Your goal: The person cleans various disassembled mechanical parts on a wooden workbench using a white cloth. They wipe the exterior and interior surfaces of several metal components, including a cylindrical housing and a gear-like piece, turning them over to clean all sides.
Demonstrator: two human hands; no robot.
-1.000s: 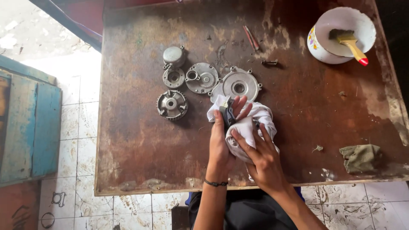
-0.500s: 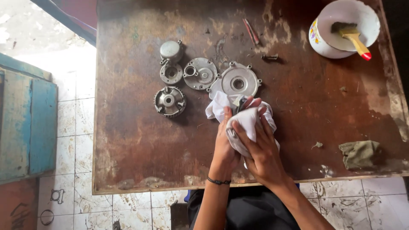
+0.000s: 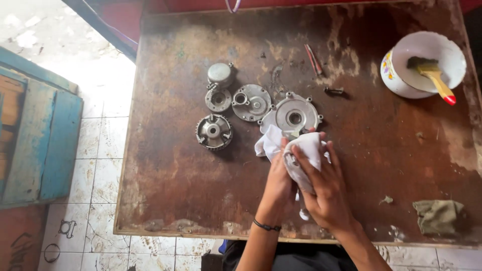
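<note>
just past cloth-wrapped hands: round cover (image 3: 294, 115), toothed hub (image 3: 214, 132) w/ caps.

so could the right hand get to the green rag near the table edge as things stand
Probably yes, once it lets go: the right hand grips the white cloth, and bare table lies between it and the green rag.

I see no boxes, bags or packs on my desk (image 3: 170, 165). I see no labels, no signs and no screens.
</note>
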